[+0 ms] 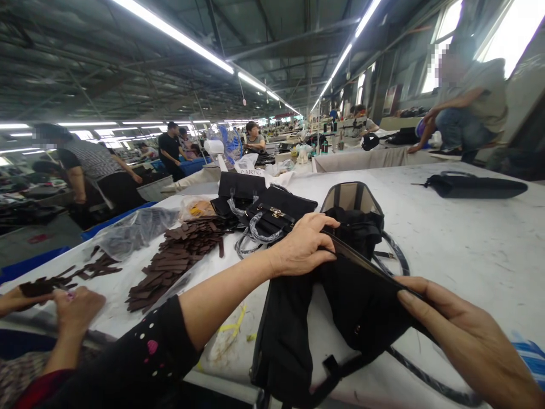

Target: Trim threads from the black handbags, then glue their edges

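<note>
Dotted black sleeve (157, 346) cloth fills the lower left, nearest the camera, and from it the left forearm slants up to the right across the white table (481, 244). Between the person's two hands lies a black fabric handbag (361, 307), its held edge running aslant from upper left to lower right, its body sagging below that edge toward the camera. The left hand (304, 244) pinches the farther end between thumb and fingers; the right hand (464, 324), the nearer to the camera, clamps the other end with its thumb on top. A plastic-wrapped handle (434, 375) loops out underneath, beside the right wrist. Just beyond the held edge stands an open beige-lined compartment (351, 199); whether it belongs to the same bag cannot be told. Past the left hand, a flap-front handbag (279, 207) with wrapped handles crowds that side. A heap of brown strips (179, 255) lies left of the forearm, with a co-worker's hand (79, 309) farther left. Another black bag (477, 186) lies well apart at far right.
</note>
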`<action>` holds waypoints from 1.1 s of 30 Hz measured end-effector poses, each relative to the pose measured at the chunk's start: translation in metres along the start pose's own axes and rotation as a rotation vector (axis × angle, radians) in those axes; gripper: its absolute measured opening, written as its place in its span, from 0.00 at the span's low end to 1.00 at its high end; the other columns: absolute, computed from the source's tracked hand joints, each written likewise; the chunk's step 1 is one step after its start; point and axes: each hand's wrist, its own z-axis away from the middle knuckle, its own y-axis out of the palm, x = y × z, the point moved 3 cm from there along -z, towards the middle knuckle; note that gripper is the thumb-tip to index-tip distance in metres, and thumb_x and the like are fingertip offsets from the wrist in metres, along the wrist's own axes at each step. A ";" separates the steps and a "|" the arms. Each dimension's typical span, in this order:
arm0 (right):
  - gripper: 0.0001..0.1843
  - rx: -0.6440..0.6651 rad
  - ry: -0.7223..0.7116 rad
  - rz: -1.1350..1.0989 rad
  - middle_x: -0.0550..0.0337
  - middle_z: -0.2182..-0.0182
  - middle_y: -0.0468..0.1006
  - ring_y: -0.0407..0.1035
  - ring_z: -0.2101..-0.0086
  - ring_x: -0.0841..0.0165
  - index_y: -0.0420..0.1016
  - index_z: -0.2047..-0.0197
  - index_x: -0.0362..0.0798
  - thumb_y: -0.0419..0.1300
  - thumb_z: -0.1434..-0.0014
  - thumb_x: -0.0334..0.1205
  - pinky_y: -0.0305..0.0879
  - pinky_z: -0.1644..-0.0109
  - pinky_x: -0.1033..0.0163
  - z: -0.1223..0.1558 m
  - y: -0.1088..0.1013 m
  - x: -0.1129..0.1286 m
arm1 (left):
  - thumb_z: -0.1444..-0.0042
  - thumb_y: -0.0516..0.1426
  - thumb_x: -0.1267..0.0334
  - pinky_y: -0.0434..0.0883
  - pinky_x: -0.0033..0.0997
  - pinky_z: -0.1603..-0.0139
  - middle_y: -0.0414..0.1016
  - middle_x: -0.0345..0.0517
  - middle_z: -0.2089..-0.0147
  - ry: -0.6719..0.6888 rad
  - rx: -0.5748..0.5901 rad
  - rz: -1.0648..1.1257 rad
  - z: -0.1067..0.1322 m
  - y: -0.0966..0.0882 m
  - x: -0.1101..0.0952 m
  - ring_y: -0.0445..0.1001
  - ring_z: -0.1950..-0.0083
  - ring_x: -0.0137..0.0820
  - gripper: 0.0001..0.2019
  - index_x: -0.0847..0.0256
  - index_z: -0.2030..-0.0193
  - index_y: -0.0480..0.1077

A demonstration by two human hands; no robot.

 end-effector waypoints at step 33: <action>0.13 -0.116 -0.120 0.311 0.65 0.81 0.73 0.65 0.78 0.67 0.79 0.69 0.51 0.61 0.46 0.51 0.57 0.72 0.62 -0.078 0.013 0.032 | 0.43 0.62 0.64 0.70 0.33 0.53 0.76 0.46 0.58 -0.434 -0.108 -0.141 -0.021 0.009 0.019 0.76 0.56 0.36 0.05 0.63 0.69 0.75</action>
